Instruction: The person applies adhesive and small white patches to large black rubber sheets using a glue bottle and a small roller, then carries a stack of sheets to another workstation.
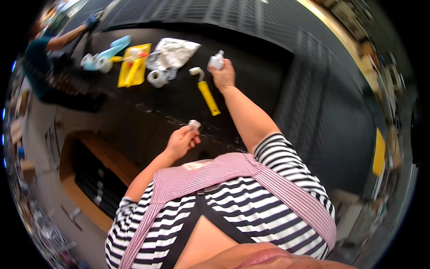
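Over the black tabletop (pixel 251 54), my right hand (pixel 224 76) is closed round a small white bottle (pixel 216 61) with a narrow tip pointing up. Nearer to me, by the table's front edge, the fingers of my left hand (pixel 182 141) pinch a small crumpled white wad (pixel 194 125); it looks like tissue or cloth, but blur hides the kind. Between the two hands lies a small paint roller with a yellow handle (pixel 208 98) and a white roller head (pixel 195 71), touched by neither.
Left of the roller lie a white tape roll (pixel 156 78), a crinkled silvery plastic bag (pixel 174 53), a yellow tray (pixel 134 67) with yellow tools, and light-blue film rolls (pixel 107 56). A co-worker (pixel 42 67) stands at the far left. An open cardboard box (pixel 94 166) is at my left.
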{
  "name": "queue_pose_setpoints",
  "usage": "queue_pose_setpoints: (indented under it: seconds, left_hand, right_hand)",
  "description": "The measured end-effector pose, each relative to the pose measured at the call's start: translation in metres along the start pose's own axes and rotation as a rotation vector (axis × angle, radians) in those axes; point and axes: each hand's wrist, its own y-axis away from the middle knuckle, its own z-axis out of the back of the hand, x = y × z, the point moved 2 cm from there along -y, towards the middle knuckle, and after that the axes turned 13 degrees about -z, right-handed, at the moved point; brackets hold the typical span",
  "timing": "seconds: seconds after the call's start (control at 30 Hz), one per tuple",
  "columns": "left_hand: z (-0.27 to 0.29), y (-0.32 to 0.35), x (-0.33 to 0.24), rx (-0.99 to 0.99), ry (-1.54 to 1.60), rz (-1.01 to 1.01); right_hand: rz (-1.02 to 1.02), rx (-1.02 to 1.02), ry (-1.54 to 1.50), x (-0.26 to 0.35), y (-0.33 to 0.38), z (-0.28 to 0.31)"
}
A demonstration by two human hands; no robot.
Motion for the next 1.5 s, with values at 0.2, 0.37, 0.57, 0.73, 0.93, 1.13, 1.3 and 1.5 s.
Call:
queue_pose_setpoints:
  seconds: [0.2, 0.37, 0.57, 0.73, 0.93, 1.13, 1.3, 1.5]
  left_hand:
    - [0.0, 0.016, 0.009, -0.007, 0.025, -0.035]
    - [-0.056, -0.01, -0.003, 0.185, 0.013, -0.049]
    - [-0.155, -0.043, -0.013, 0.346, 0.025, -0.118]
    - [-0.229, -0.07, 0.005, 0.131, 0.003, -0.288]
    - [-0.26, -0.094, 0.048, -0.325, -0.354, -0.536]
    - [-0.28, -0.089, 0.051, -0.487, -0.683, -0.639]
    - [-0.294, -0.094, 0.048, -0.493, -0.817, -0.659]
    - [-0.294, -0.094, 0.049, -0.476, -0.873, -0.643]
  right_hand:
    - [-0.475, 0.515, -1.056, 0.021, 0.074, 0.107]
    - [-0.384, 0.53, -1.468, -0.016, 0.111, 0.268]
    - [-0.22, 0.215, -1.454, -0.065, 0.142, 0.448]
    - [-0.303, -0.144, -1.247, -0.101, 0.134, 0.553]
    - [-0.331, -0.038, -1.346, -0.157, 0.071, 0.616]
    - [-0.513, 0.054, -1.211, -0.156, 0.01, 0.613]
    - [-0.43, -0.1, -0.823, -0.162, -0.032, 0.615]
    - [-0.201, -0.039, -0.376, -0.159, -0.038, 0.605]
